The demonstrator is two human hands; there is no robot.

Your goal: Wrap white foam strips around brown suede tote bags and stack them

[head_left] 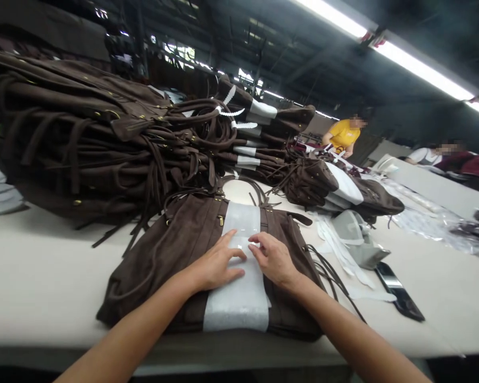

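Note:
A dark brown handbag lies flat in front of me, its looped handles pointing away. Around its middle runs a wide band of white foam wrap. My left hand rests on the band with its fingers spread. On the band's right side is my right hand, thumb and fingers curled toward each other near a shiny spot that may be clear tape. Whether anything thin sits between those fingertips is too small to make out. A small brass zipper pull shows left of the band.
Piled brown bags stand at the left, and banded ones behind. To the right lie a grey tape dispenser, white foam strips and a phone. A person in yellow works farther back.

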